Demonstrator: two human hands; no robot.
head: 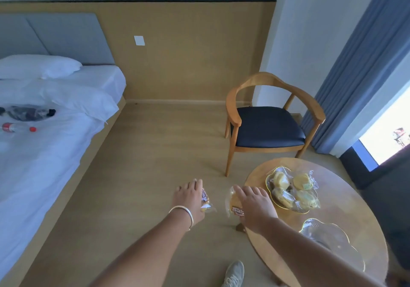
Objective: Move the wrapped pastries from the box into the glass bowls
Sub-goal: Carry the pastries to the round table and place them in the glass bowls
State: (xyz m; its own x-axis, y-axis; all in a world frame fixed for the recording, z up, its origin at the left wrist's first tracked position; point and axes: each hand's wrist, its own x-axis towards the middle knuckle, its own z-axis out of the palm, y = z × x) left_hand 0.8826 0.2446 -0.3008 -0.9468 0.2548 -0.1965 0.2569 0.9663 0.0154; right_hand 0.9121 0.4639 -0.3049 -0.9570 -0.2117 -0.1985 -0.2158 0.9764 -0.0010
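Both arms extended forward over tan floor. Left hand (190, 198), silver bangle (182, 212) at the wrist, fingers curled around a clear-wrapped golden pastry with brown printed label (205, 201); only the right edge of the packet shows past the palm. Right hand (255, 205) holds a second clear-wrapped round golden pastry (233, 202), fingers bent over its top, thumb side hidden so exact pinch cannot be told. This pastry hangs just left of the round light-wood table (346, 211), not yet over it.

On the table: far glass bowl with gold scalloped rim (269, 183) already holds several wrapped yellow pastries (295, 189), piled and touching. Near glass bowl with gold rim (332, 242) sits just beside the right forearm; contents unclear through the glass. Box not in view.

Wooden armchair with dark blue seat (268, 124) stands behind the table. White bed (44, 131) at left carries a clear bottle with red cap (17, 127) and a dark bundle (26, 113). Grey sneaker (235, 273) at bottom edge. Blue curtain (355, 64) at right.
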